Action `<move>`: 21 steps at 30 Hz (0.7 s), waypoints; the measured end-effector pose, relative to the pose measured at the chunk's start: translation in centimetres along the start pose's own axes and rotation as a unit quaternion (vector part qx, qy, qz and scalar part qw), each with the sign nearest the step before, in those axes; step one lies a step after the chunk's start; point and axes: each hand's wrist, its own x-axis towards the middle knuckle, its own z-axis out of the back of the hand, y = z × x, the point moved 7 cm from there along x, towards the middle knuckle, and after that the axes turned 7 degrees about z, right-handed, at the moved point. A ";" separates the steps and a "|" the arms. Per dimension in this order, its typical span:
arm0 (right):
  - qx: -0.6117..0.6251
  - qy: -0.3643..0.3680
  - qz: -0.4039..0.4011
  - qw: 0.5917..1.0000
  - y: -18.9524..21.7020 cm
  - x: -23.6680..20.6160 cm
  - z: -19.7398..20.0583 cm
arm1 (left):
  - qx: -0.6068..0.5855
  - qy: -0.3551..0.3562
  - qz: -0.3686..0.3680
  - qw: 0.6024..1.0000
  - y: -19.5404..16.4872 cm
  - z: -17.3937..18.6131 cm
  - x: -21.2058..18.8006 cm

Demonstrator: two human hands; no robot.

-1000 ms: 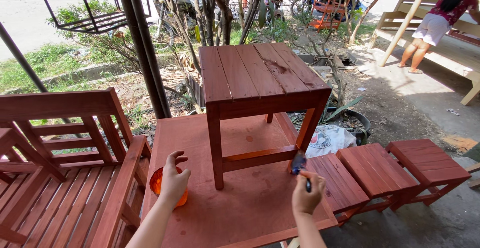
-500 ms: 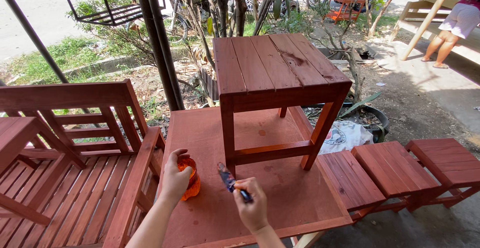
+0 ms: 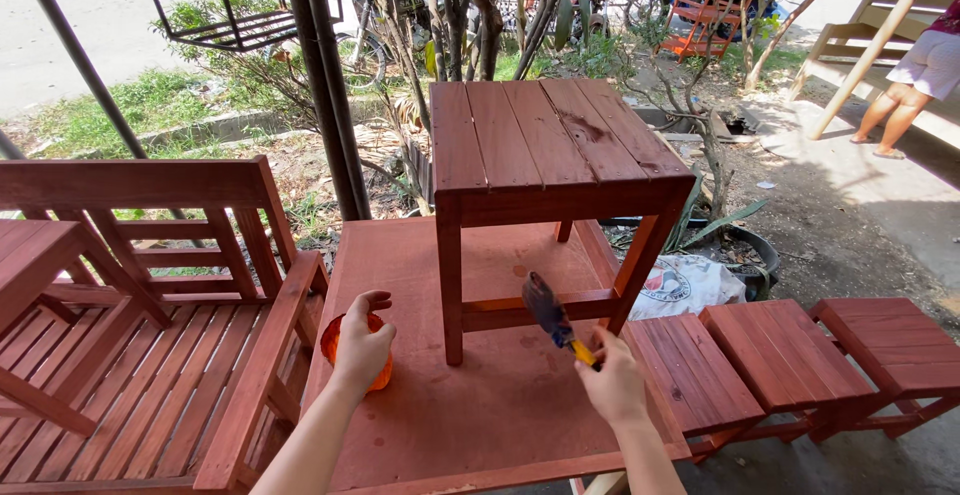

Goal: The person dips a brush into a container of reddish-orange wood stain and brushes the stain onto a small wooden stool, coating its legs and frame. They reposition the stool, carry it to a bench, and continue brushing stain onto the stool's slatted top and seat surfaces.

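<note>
Paintbrush: small, flat-headed, dark bristles on a yellow handle, held in the right hand with the fingers closed round the lower end of the handle and the bristle end angled up and to the left, just in front of the lower front rail of the red-brown wooden stool; whether the bristles touch the rail cannot be told. Judged light and stiff in the handle, soft and springy at the tip, likely wet and apt to drip or smear; best gripped on the bare handle, clear of the bristles. Orange cup: small round container, standing on the red-stained board to the left of the stool; the left hand lies over its rim with fingers curled round the far side, thumb spread. Judged light, thin-walled, easily tipped if it holds liquid; best steadied by the rim or wall. Stool: slatted top, four square legs, standing on the same board, rigid and probably moderately heavy. Adjacent: slatted bench at left, three low stools at right, a white printed sack behind the board.
</note>
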 end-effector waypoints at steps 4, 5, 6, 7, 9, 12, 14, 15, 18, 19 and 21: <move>0.014 0.059 0.074 0.995 1.8 -1.6 -1.7 | 0.007 0.011 0.013 1.000 -0.5 -1.9 -0.5; 0.028 0.102 0.071 0.992 2.3 -2.0 -2.5 | 0.012 0.013 0.023 1.000 -0.7 -2.2 -0.5; 0.042 0.146 0.066 0.986 2.8 -2.8 -3.4 | 0.009 0.012 0.019 1.000 -1.0 -2.5 -0.4; 0.046 0.185 0.060 0.980 3.4 -3.3 -4.3 | 0.006 0.012 0.017 1.000 -1.2 -2.9 -0.4; 0.054 0.263 0.047 0.962 4.6 -4.1 -6.0 | 0.003 0.011 0.010 1.000 -1.6 -3.8 -0.6; -0.068 0.283 0.124 0.949 6.3 -3.9 -6.5 | -0.001 0.008 -0.003 1.000 -2.1 -5.0 -0.7; -0.065 0.253 0.164 0.951 6.6 -3.5 -5.3 | -0.003 0.012 -0.007 1.000 -2.0 -5.8 -0.7; -0.064 0.237 0.186 0.951 6.6 -3.2 -4.5 | 0.005 0.009 0.001 1.000 -1.9 -6.1 -0.3; -0.044 0.181 0.256 0.949 6.4 -2.1 -2.3 | 0.026 0.001 0.014 1.000 -1.2 -6.8 0.0; -0.074 0.177 0.249 0.949 5.9 -1.7 -2.2 | 0.032 -0.004 0.003 0.999 -1.2 -7.1 0.1; -0.137 0.163 0.235 0.948 4.8 -0.7 -2.4 | 0.032 -0.002 -0.006 0.999 -1.0 -7.8 -0.1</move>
